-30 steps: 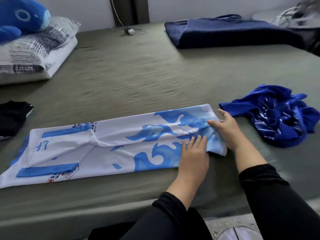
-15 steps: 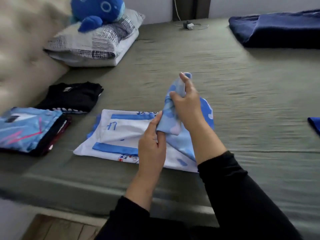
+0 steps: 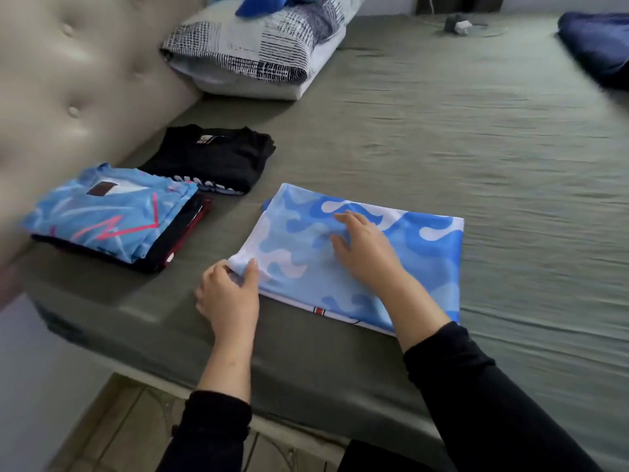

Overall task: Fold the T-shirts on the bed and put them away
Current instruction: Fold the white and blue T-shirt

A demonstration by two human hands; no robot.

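Observation:
A white and blue flame-print T-shirt [image 3: 418,253] lies folded in half near the bed's front edge. My left hand [image 3: 229,291] pinches its near left corner between thumb and fingers. My right hand [image 3: 366,252] lies flat on top of the shirt, fingers spread. To the left sits a stack of folded shirts topped by a light blue one with pink lines [image 3: 109,216]. Behind that stack lies a folded black T-shirt [image 3: 214,158].
The olive-green bed sheet [image 3: 442,131] stretches to the right and back. A patterned pillow [image 3: 258,46] with a blue plush toy [image 3: 269,3] lies at the back left by the beige tufted headboard [image 3: 68,80]. A navy blanket [image 3: 599,46] sits far right. A charger [image 3: 459,25] rests at the back.
Both hands carried the shirt's right end over to the left and laid it down, halving the shirt. My view swung left, so the crumpled blue shirt is out of frame.

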